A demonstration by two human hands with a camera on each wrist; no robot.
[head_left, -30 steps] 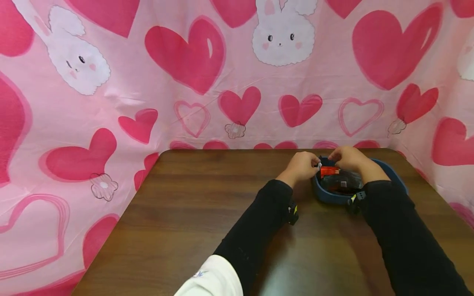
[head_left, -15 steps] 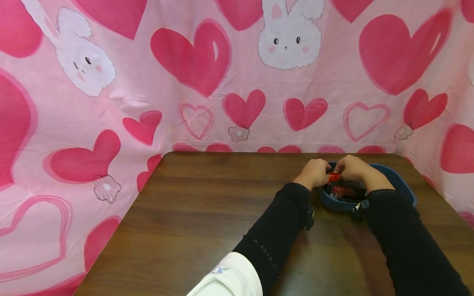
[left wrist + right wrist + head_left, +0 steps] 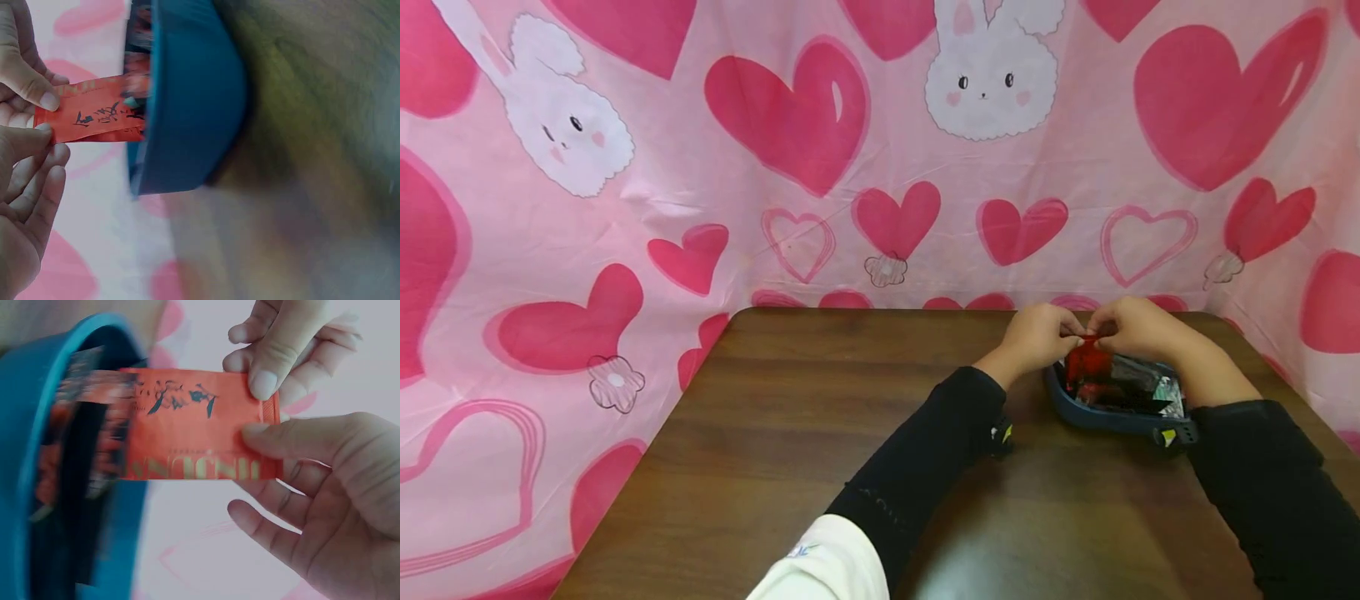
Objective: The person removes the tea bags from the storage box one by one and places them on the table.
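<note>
A red tea packet [image 3: 200, 425] with black brush lettering and gold letters stands out of a blue plastic bin [image 3: 1105, 419]. My left hand [image 3: 1037, 333] pinches its upper edge between thumb and fingers. Right beside it, my right hand [image 3: 1138, 327] pinches the same edge. In the left wrist view, both thumbs lie on the packet's face. Its lower end meets other wrapped packets [image 3: 1131, 379] in the bin, dark, red and silvery, and is partly hidden by them in the right wrist view.
The bin sits near the far right of a brown wooden table [image 3: 820, 433]. A pink cloth [image 3: 805, 250] with hearts and rabbits hangs behind the table and along its sides. Small cameras are strapped at both wrists over black sleeves.
Both hands, earlier reaching down into the bin, have come up and together at the packet's top edge. More of the red packet now shows upright above the bin's contents. The head view has shifted slightly.
</note>
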